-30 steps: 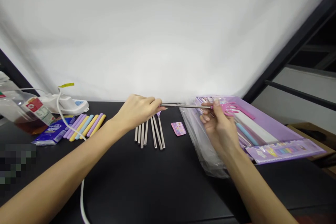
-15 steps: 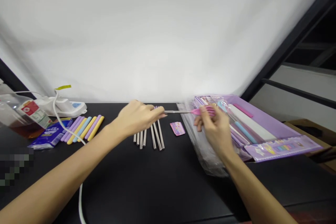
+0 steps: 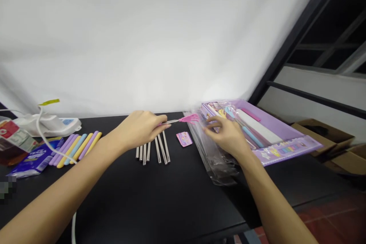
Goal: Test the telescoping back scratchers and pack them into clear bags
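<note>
My left hand (image 3: 141,129) is closed around the metal shaft of a pink-headed telescopic scratcher (image 3: 187,119), whose rake head points right, just above the table. Below that hand lie several bare metal rods (image 3: 153,151) side by side on the black table (image 3: 177,198). My right hand (image 3: 225,134) hovers with loosely curled fingers and nothing in it, just right of the pink head, above clear plastic bags (image 3: 214,156). A small pink card (image 3: 184,138) lies between the rods and the bags.
A purple box (image 3: 286,137) with coloured scratchers and white packaging sits at the right. Coloured foam sleeves (image 3: 76,148) lie at the left beside a blue packet (image 3: 30,160), a bottle (image 3: 11,137), a white power strip (image 3: 51,125) and its cable. Cardboard boxes (image 3: 340,148) stand beyond the table's right edge.
The scratcher has been pushed together and is much shorter. My right hand has let go of the pink head and drawn back to the right; my left hand still holds the shaft.
</note>
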Motion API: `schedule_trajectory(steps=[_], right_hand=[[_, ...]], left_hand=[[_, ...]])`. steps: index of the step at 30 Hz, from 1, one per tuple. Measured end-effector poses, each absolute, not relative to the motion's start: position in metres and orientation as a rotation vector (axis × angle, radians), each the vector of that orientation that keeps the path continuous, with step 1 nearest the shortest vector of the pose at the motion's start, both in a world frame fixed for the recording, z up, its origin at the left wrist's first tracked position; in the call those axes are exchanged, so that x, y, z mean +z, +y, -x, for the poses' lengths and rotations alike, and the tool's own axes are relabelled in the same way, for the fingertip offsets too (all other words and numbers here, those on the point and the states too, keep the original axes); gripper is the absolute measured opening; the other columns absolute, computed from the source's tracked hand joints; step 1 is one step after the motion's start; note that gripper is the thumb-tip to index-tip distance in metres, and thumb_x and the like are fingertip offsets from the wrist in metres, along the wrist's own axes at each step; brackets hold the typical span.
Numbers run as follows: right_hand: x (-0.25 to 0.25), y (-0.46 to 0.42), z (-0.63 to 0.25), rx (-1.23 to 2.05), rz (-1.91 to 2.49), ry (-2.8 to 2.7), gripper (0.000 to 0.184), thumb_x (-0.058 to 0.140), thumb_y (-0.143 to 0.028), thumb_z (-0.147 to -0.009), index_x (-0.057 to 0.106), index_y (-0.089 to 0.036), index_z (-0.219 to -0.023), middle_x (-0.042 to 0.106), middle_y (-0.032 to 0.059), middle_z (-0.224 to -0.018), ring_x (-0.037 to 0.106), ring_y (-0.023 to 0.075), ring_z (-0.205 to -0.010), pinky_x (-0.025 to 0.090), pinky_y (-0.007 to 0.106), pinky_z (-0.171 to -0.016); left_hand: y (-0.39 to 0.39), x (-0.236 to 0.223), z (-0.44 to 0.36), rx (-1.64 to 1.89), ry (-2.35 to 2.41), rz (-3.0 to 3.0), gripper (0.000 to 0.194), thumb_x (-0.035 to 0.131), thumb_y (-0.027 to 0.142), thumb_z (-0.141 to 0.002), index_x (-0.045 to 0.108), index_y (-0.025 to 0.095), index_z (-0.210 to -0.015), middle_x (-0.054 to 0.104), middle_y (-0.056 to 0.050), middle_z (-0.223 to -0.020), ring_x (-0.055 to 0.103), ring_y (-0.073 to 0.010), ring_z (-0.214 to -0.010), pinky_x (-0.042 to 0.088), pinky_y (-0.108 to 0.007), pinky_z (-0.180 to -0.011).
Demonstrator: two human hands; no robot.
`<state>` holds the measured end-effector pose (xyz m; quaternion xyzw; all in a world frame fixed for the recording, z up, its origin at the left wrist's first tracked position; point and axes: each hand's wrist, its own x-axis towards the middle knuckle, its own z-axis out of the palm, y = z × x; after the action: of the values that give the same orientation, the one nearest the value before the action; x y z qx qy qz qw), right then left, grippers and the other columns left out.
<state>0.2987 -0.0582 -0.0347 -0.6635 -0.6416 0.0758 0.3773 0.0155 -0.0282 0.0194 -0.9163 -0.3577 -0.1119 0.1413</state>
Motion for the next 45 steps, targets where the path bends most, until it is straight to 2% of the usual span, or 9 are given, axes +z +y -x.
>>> schedule_trajectory(steps=[5,10,15,19,22,28,33,38,45], right_hand=[[-0.043,-0.056,-0.299,0.210,1.912,-1.757,0.033,0.066,-0.024,-0.074,0.072,-0.023,-0.106,0.079,0.0028,-0.085,0.072,0.0226,-0.084,0.048,0.031,-0.071],[-0.042,-0.058,-0.290,0.243,1.868,-1.756,0.036,0.071,-0.036,-0.075,0.071,-0.021,-0.107,0.079,0.0054,-0.093,0.071,0.0242,-0.095,0.049,0.032,-0.080],[-0.043,-0.058,-0.290,0.225,1.843,-1.735,0.030,0.063,-0.029,-0.080,0.072,-0.021,-0.107,0.079,0.0046,-0.091,0.072,0.0222,-0.087,0.050,0.031,-0.078],[-0.052,-0.056,-0.296,0.080,1.924,-1.773,0.038,0.061,-0.020,-0.079,0.071,-0.015,-0.116,0.078,0.0101,-0.094,0.072,0.0257,-0.091,0.050,0.034,-0.083],[-0.059,-0.054,-0.299,-0.027,1.964,-1.831,0.042,0.058,-0.013,-0.078,0.071,-0.014,-0.118,0.078,0.0104,-0.089,0.072,0.0267,-0.090,0.050,0.034,-0.082],[-0.065,-0.053,-0.303,-0.138,1.986,-1.866,0.040,0.060,-0.019,-0.079,0.071,-0.014,-0.117,0.077,0.0114,-0.090,0.071,0.0277,-0.088,0.051,0.035,-0.080],[-0.066,-0.050,-0.305,-0.133,2.020,-1.918,0.041,0.054,-0.012,-0.079,0.071,-0.013,-0.117,0.078,0.0115,-0.091,0.072,0.0284,-0.092,0.050,0.035,-0.081],[-0.066,-0.050,-0.301,-0.020,1.984,-1.845,0.037,0.061,-0.026,-0.081,0.071,-0.013,-0.115,0.078,0.0099,-0.086,0.073,0.0264,-0.087,0.050,0.033,-0.078],[-0.064,-0.053,-0.299,-0.073,1.973,-1.869,0.035,0.058,-0.015,-0.080,0.072,-0.015,-0.111,0.079,0.0088,-0.087,0.073,0.0252,-0.086,0.050,0.032,-0.076]], left_hand=[[-0.025,0.014,-0.015,-0.302,-1.021,2.692,0.031,0.045,0.038,-0.101,0.063,0.020,-0.083,0.056,0.001,-0.054,0.053,-0.0162,-0.047,0.026,-0.027,-0.048],[-0.025,0.011,-0.015,-0.285,-1.004,2.699,0.032,0.043,0.038,-0.102,0.063,0.019,-0.084,0.060,0.000,-0.059,0.056,-0.0167,-0.050,0.029,-0.026,-0.049],[-0.025,0.009,-0.015,-0.244,-0.993,2.683,0.032,0.042,0.037,-0.102,0.062,0.019,-0.085,0.061,-0.001,-0.061,0.058,-0.0174,-0.053,0.029,-0.027,-0.049],[-0.027,0.009,-0.015,-0.226,-1.004,2.672,0.032,0.042,0.038,-0.103,0.061,0.020,-0.085,0.060,0.000,-0.059,0.058,-0.0173,-0.053,0.028,-0.027,-0.049],[-0.028,0.009,-0.015,-0.250,-0.998,2.694,0.032,0.043,0.036,-0.102,0.060,0.019,-0.081,0.057,0.001,-0.056,0.056,-0.0164,-0.050,0.027,-0.027,-0.049],[-0.027,0.007,-0.015,-0.284,-0.980,2.708,0.033,0.044,0.036,-0.102,0.059,0.019,-0.078,0.058,0.000,-0.057,0.057,-0.0161,-0.051,0.028,-0.027,-0.049],[-0.030,0.007,-0.016,-0.201,-1.000,2.685,0.033,0.042,0.036,-0.103,0.060,0.019,-0.081,0.061,-0.001,-0.061,0.059,-0.0169,-0.054,0.029,-0.027,-0.050],[-0.032,0.007,-0.016,-0.215,-0.998,2.668,0.034,0.042,0.037,-0.102,0.062,0.019,-0.081,0.058,0.000,-0.058,0.057,-0.0164,-0.052,0.030,-0.027,-0.050],[-0.030,0.005,-0.016,-0.264,-0.997,2.687,0.034,0.042,0.037,-0.102,0.063,0.019,-0.081,0.056,0.000,-0.056,0.056,-0.0171,-0.050,0.031,-0.027,-0.049]])
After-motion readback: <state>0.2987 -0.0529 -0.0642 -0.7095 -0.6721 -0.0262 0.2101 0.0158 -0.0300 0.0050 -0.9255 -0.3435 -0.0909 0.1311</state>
